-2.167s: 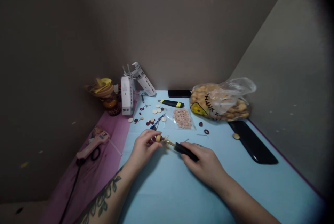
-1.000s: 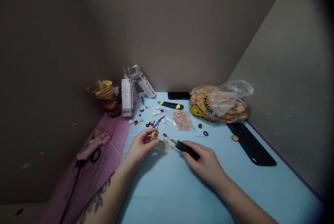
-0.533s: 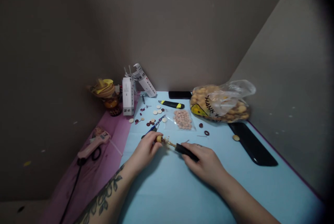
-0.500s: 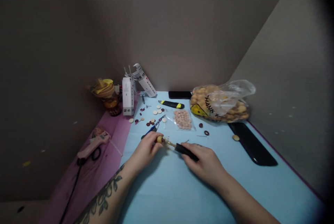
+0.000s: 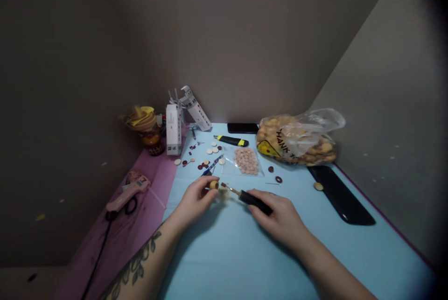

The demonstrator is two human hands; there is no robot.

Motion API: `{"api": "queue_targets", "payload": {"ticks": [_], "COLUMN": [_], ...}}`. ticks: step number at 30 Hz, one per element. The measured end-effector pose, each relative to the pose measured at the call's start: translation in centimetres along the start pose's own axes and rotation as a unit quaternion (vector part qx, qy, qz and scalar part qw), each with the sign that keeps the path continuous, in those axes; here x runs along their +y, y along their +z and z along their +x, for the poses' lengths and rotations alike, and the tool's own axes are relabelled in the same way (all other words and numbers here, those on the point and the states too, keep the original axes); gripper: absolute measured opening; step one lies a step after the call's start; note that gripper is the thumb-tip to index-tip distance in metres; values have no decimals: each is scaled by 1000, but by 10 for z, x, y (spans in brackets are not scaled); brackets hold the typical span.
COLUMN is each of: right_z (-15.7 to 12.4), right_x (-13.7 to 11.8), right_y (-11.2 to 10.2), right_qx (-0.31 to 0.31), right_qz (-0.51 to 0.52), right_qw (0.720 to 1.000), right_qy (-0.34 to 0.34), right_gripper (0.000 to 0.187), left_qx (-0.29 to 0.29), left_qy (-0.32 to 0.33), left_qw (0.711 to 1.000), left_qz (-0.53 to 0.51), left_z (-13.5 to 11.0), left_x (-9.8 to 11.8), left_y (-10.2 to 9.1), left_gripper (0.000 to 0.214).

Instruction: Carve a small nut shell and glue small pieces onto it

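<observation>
Between the thumb and fingers of my left hand [image 5: 198, 199] is a small yellowish wooden-looking ball [image 5: 214, 184] with a dark hollow facing right. My right hand [image 5: 275, 209] is wrapped round a black-handled carving tool [image 5: 257, 202], whose brass-coloured shaft and thin metal tip point at the ball. A short gap separates the tip from the hollow. Pale shavings [image 5: 223, 193] lie or fall just below the ball, near a small brown piece. Beyond the left hand lies a blue patterned pen-like stick [image 5: 212, 165].
Brown and white buttons [image 5: 210, 150], a yellow-black utility knife [image 5: 231, 141] and a bag of pinkish beads [image 5: 247, 161] lie farther back. On the right are a large bag of tan balls [image 5: 297, 143] and a black tray [image 5: 345, 197]. A pink glue gun [image 5: 128, 192] sits left.
The tool's tip has drawn back to the right, away from the ball, whose dark hollow now shows more. More pale shavings appear below it. The view has shifted slightly.
</observation>
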State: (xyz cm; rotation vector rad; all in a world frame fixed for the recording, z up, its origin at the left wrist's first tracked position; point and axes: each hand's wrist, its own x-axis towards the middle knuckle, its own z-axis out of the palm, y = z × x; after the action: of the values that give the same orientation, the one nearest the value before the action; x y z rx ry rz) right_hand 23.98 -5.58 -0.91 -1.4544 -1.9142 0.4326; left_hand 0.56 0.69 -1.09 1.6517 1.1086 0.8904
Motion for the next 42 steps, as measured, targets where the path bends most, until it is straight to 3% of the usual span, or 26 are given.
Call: {"api": "queue_targets", "payload": {"ticks": [6,10,13,17,22,25,27,33,42], "right_z": [2,2,1,0,0,0,0,0,1], "right_x": [4,1,-1,-3,-1,2,2,0,-3], "right_y": [-1,0,0,0,-6,-10,-11,-9,-6], "right_qx": [35,47,52,47,18,-20,-42,-74,-102], "right_qz": [22,40,51,38,-6,-46,-67,-108,-142], "right_qw": [998,997,996,998,999,997,994,988,982], "right_qy": [41,53,50,23,-38,-66,-72,-81,-68], "right_gripper": [30,30,29,29,29,29,29,31,31], "left_qx": [54,76,79,42,10,-23,-45,-81,-77], "left_qy": [-88,-120,-109,-85,10,94,117,136,146], "left_qw": [952,935,948,973,999,984,976,950,927], "left_qz": [-287,-324,-288,-209,37,147,179,268,336], "left_z": [1,4,4,4,1,0,0,0,-1], "left_x": [2,3,2,-1,0,-1,-2,-3,-1], "left_y": [-3,-5,-5,-4,-6,-6,-6,-3,-1], "left_gripper": [34,42,43,37,28,26,26,27,24]}}
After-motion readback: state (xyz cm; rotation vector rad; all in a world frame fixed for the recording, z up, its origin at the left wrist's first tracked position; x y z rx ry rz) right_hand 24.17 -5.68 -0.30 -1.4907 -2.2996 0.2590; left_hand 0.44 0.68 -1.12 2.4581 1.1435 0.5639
